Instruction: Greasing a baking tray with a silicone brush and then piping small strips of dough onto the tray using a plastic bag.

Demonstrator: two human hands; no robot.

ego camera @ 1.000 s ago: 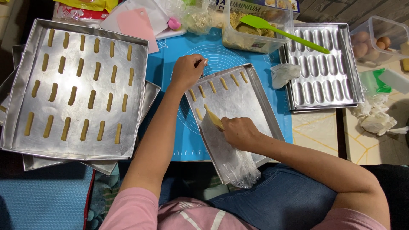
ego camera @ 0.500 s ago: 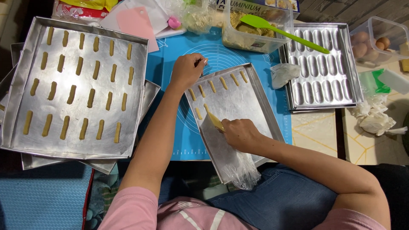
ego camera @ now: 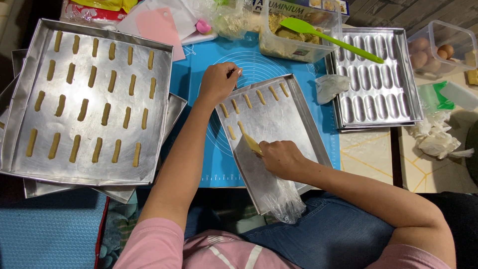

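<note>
My left hand (ego camera: 218, 81) grips the far left corner of a small metal baking tray (ego camera: 294, 124) that rests tilted on the blue silicone mat (ego camera: 259, 65). Several short dough sticks (ego camera: 260, 96) lie in a row along the tray's far end, and two more (ego camera: 231, 132) sit below them. My right hand (ego camera: 281, 158) is closed on a clear plastic piping bag (ego camera: 271, 192) whose tip, with yellowish dough (ego camera: 251, 143), touches the tray beside the second row. The bag's loose end hangs over the tray's near edge.
A large tray (ego camera: 159, 149) full of dough sticks sits on stacked trays at left. A ridged finger-shaped mould tray (ego camera: 378, 84) lies at right. A clear tub of dough (ego camera: 294, 42) holds a green spatula (ego camera: 328, 37). An egg container (ego camera: 438, 47) and crumpled tissue (ego camera: 435, 137) are at far right.
</note>
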